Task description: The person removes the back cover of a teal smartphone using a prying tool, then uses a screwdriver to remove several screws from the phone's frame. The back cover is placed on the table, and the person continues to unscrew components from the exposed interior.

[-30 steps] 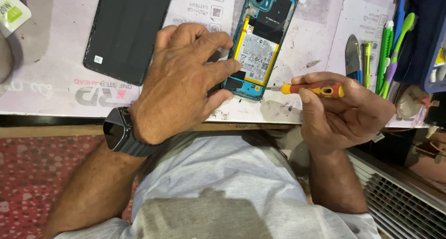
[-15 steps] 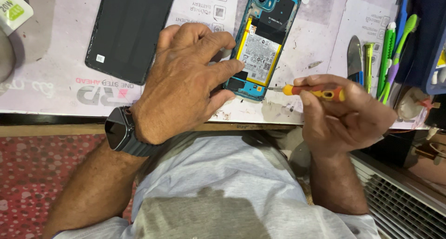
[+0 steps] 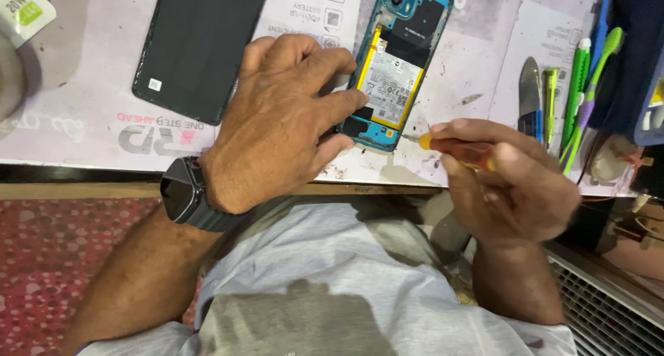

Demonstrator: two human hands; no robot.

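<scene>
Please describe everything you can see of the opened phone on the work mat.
The opened phone has a teal frame and no back cover, so its white, yellow-edged battery, black shields and camera lenses show. It lies flat and slanted on the pale mat. The left hand presses its lower edge; the screwdriver tip meets its bottom corner.

A pale printed mat (image 3: pixel 90 114) covers the counter (image 3: pixel 83 189); on it lie an opened teal phone (image 3: pixel 398 69), a black back cover (image 3: pixel 200 45) and tools (image 3: pixel 553 97) along the right edge.

left hand (image 3: pixel 277 121) splayed, right hand (image 3: pixel 508 180) curled
</scene>
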